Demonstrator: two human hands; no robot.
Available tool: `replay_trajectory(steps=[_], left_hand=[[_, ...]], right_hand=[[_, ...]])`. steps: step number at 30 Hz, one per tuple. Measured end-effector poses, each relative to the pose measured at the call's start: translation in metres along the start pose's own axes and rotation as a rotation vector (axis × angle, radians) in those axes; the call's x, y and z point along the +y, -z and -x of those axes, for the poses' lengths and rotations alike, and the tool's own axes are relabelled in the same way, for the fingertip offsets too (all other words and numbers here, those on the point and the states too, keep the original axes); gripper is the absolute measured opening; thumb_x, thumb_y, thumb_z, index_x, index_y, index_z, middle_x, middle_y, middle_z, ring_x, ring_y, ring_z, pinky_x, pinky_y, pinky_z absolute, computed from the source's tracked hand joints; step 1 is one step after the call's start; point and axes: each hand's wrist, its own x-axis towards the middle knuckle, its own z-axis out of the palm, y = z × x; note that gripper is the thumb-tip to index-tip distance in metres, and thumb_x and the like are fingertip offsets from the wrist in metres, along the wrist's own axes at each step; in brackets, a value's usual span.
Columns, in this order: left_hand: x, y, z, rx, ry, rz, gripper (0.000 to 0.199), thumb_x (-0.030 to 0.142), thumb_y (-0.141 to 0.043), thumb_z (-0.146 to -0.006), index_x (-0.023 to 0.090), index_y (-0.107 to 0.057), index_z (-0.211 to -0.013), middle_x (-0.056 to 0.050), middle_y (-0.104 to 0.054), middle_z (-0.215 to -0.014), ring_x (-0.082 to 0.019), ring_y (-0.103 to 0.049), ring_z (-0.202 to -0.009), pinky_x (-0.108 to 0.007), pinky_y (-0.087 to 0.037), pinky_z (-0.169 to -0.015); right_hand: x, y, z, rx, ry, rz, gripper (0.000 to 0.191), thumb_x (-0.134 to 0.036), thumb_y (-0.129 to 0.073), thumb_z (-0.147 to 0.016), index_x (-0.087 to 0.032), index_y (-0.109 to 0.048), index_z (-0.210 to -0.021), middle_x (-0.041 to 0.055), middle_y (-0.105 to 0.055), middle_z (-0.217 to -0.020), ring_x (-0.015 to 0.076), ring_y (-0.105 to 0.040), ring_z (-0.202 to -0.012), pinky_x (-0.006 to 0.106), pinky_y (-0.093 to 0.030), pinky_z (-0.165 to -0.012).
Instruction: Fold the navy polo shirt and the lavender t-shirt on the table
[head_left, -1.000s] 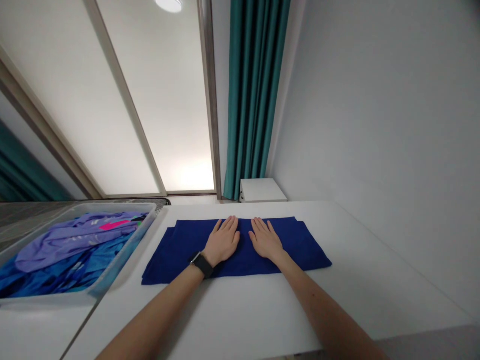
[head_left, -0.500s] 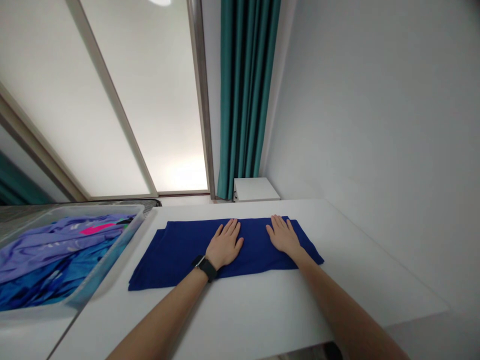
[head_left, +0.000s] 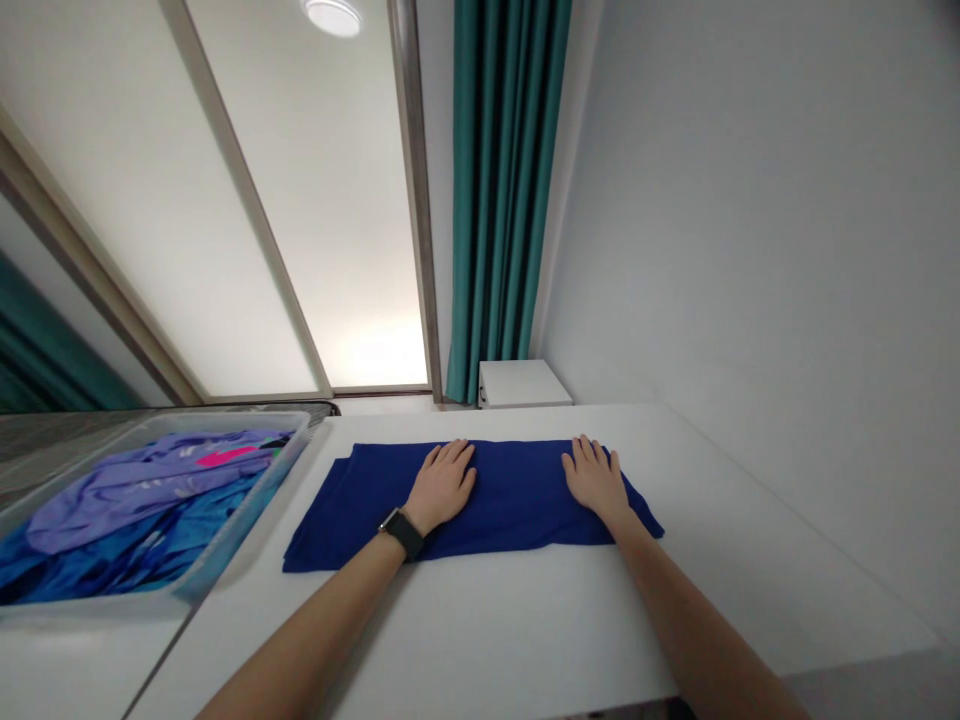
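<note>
Both hands lie flat, with the palms down and the fingers stretched out, and they grip nothing. Under them is a dark navy-blue folded cloth, which is spread as a long, wide piece on a smooth white table. The left hand touches the cloth somewhat to the left of its middle, and its fingertips reach about to the far edge. The right hand rests near the right end of the cloth, and its fingertips also come to the far edge. Between the two hands, the cloth is nearly smooth. To the left of the left hand, a broad part of the cloth extends, and there the edges of its layers do not meet exactly. To the right of the right hand, only a small corner remains visible. The near edge of the cloth passes below the wrists. On the left wrist is a black watch with a dark band.

Well apart from the left hand, on its left side, stands a translucent whitish plastic bin. In it lie a light purple garment with a bright pink patch and, nearer, a bright blue garment. Beyond the hands, past the table, are a small white cabinet and a long green curtain.
</note>
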Motion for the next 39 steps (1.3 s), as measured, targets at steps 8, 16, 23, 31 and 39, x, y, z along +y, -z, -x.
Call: replay_trajectory(steps=[8, 16, 23, 31, 39], left_hand=[[-0.14, 0.056, 0.008, -0.324, 0.117, -0.082, 0.038, 0.03, -0.043, -0.092, 0.016, -0.063, -0.122, -0.014, -0.063, -0.123, -0.028, -0.059, -0.114, -0.042, -0.042, -0.1], [-0.185, 0.072, -0.002, -0.542, 0.123, 0.059, 0.044, 0.045, -0.055, -0.08, 0.016, -0.066, -0.111, -0.009, -0.07, -0.109, -0.024, -0.065, -0.099, -0.03, -0.047, -0.086], [-0.198, 0.081, -0.012, -0.65, 0.16, 0.152, 0.038, 0.046, -0.056, -0.073, 0.017, -0.067, -0.095, -0.005, -0.071, -0.091, -0.022, -0.064, -0.085, -0.028, -0.046, -0.072], [-0.2, 0.083, -0.008, -0.842, 0.253, 0.407, 0.044, 0.05, -0.068, -0.061, 0.019, -0.069, -0.093, -0.002, -0.074, -0.086, -0.023, -0.066, -0.079, -0.028, -0.05, -0.067], [-0.204, 0.092, -0.014, -0.638, 0.119, 0.257, 0.031, 0.046, -0.057, -0.073, 0.019, -0.065, -0.086, -0.002, -0.071, -0.086, -0.022, -0.064, -0.082, -0.028, -0.047, -0.074]], right_hand=[[0.001, -0.006, 0.007, 0.179, 0.059, 0.063, 0.052, -0.025, -0.023, -0.097, -0.011, -0.046, -0.142, 0.0144, -0.043, -0.15, 0.0298, -0.034, -0.14, 0.056, -0.019, -0.113], [0.011, 0.007, -0.034, 0.031, 0.544, 0.028, 0.056, -0.011, -0.034, -0.087, -0.021, -0.049, -0.14, 0.0109, -0.052, -0.143, 0.0247, -0.043, -0.135, 0.048, -0.028, -0.113], [0.019, 0.055, -0.093, -0.459, 0.453, -0.012, 0.039, -0.035, -0.056, -0.08, -0.017, -0.068, -0.112, 0.0133, -0.069, -0.113, 0.0288, -0.063, -0.103, 0.039, -0.046, -0.088], [0.031, 0.073, -0.109, -0.719, 0.455, -0.045, 0.032, -0.034, -0.068, -0.067, -0.018, -0.076, -0.093, 0.0057, -0.075, -0.088, 0.0242, -0.069, -0.08, 0.031, -0.049, -0.07], [0.037, 0.08, -0.108, -0.573, 0.464, -0.055, 0.02, -0.026, -0.066, -0.073, -0.021, -0.075, -0.09, 0.0033, -0.076, -0.091, 0.0222, -0.069, -0.085, 0.027, -0.049, -0.072]])
